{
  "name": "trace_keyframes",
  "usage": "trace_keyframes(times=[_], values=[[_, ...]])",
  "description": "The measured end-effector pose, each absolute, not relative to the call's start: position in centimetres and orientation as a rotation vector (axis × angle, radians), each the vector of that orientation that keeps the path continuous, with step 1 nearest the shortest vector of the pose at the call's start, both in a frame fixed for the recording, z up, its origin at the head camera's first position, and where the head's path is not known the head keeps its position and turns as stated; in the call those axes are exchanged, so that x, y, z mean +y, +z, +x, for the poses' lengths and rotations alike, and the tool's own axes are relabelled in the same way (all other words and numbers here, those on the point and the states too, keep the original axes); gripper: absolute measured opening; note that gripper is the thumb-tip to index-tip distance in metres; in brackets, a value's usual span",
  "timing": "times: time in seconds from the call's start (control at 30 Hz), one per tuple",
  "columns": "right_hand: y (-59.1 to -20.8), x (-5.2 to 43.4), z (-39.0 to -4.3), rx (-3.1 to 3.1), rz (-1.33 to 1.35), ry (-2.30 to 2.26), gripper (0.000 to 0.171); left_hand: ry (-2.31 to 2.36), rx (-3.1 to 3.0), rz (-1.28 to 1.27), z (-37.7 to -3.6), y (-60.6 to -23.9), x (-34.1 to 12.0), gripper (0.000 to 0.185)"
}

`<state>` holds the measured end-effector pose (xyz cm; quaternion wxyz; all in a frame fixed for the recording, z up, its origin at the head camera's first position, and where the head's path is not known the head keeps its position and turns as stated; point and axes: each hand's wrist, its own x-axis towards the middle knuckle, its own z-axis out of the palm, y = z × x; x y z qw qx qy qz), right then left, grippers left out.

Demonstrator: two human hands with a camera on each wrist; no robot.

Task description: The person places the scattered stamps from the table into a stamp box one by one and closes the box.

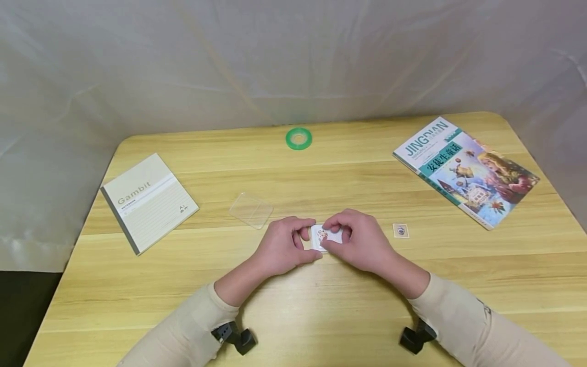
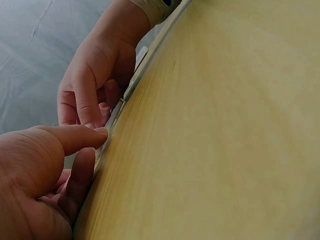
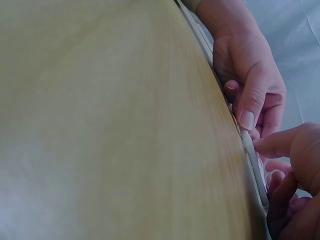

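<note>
Perhaps a study desk, wooden table (image 1: 348, 316), notebook (image 1: 149, 200), storybook (image 1: 465, 171), draped sheet backdrop (image 1: 183, 61)

We see table (image 1: 137, 285): pale wood-grain laminate, smooth, matt. Notebook (image 1: 149, 201) at 9 o'clock: matt paper cover. Book (image 1: 465, 171) at 2 o'clock: glossy printed cover. Tape ring (image 1: 298, 138) at 12 o'clock: shiny green plastic. Clear sheet (image 1: 250, 209): transparent glossy plastic. Backdrop (image 1: 275, 61): wrinkled translucent film. We note sleeves (image 1: 463, 321): soft beige knit cloth.

Clear lid (image 1: 251, 209) near left hand (image 1: 281, 245)
</note>
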<state>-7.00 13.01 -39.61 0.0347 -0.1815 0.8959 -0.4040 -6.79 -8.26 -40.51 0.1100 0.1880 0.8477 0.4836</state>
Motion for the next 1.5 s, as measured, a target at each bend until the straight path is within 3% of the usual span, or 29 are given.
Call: trace_keyframes(times=[1.0, 1.5], values=[[-38.8, 13.3, -6.5, 2.743, -0.497, -1.239, 0.023, 1.395, 2.505, 0.567, -6.9, -40.4, -8.0, 0.059], [-37.9, 19.1, -5.6, 2.828, -0.406, -1.299, 0.025, 1.438, 2.517, 0.546, -6.6, -40.8, -8.1, 0.06]])
